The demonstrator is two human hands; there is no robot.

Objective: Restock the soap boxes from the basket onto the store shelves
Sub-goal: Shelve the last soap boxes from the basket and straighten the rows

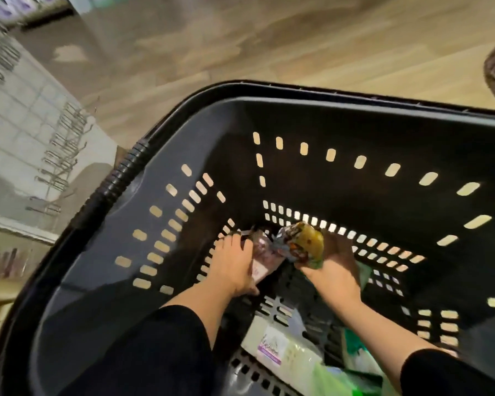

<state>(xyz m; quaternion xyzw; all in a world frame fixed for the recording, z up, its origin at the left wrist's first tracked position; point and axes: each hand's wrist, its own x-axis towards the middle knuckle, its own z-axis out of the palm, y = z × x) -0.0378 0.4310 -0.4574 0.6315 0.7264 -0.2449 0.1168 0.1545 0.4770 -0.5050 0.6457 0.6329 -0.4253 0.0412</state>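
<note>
head view looks straight down into a large dark grey plastic shopping basket [340,130] with rows of slotted holes in its walls and floor, and both of the person's arms reach deep into it. the left hand [235,270] comes in from the lower middle, black sleeve [160,338] pushed up to the forearm, palm down, fingers curled over the far edge of a pinkish-purple soap box [262,257] that lies flat in the far left corner of the basket floor; the thumb tucks in at the near end of the box, so the hand is gripping it. the right hand [336,270] enters from the lower right, wrist bent, and holds a yellow and multicoloured soap box [306,244] lifted off the floor and tilted, its top end pointing toward the far wall. the fingers are mostly hidden behind the box, but they wrap it from beneath. the two boxes are just beside each other, nearly touching at their inner corners, though blur makes contact hard to judge.

nearer the person, on the basket floor between the forearms, lies a white soap box with a purple label [272,345], and green packaging [352,364] sits beside it under the right forearm. the basket's ribbed black handle [120,178] rests along the left rim. beyond the basket is a pale wood-look floor [240,38], and at the left a white store shelf unit with metal hooks [55,155], all smeared by motion.
</note>
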